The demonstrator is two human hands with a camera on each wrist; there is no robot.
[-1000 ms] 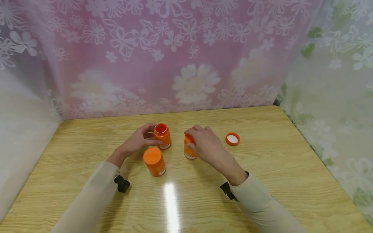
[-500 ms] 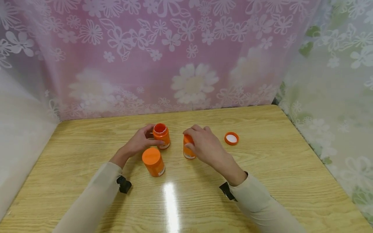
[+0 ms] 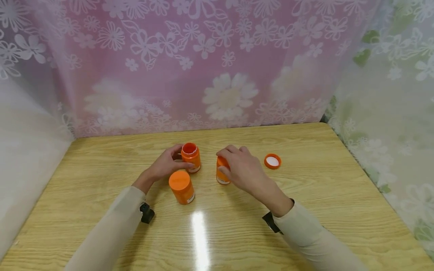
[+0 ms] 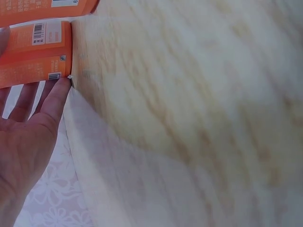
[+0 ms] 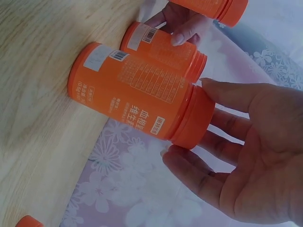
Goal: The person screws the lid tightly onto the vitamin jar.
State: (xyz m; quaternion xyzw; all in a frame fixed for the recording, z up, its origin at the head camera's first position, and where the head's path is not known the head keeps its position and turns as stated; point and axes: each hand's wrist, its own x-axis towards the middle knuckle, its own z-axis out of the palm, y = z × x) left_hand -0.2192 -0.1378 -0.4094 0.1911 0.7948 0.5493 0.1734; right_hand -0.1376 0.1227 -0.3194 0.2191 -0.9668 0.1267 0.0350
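Note:
An uncapped orange supplement bottle (image 3: 192, 161) stands upright in the head view, its red inside showing. My left hand (image 3: 167, 165) holds it from the left, thumb across its front and fingers behind. To the right, my right hand (image 3: 246, 171) grips the cap (image 5: 195, 118) of another orange supplement bottle (image 5: 125, 90), thumb on one side and fingers round the other. That bottle's base rests on the table. Nearer the person stands a third, capped bottle (image 3: 183, 190). In the left wrist view, a fingertip of the left hand (image 4: 28, 137) lies by the bottle's base.
A loose orange cap (image 3: 272, 161) lies with its white inside up, right of the right hand. The wooden table (image 3: 322, 195) ends at a pink flowered curtain (image 3: 230, 98) behind, with pale hangings at both sides.
My left hand has closed in slightly on the uncapped bottle, its thumb reaching farther across the front. The right hand stays at the cap. The head view has shifted a little.

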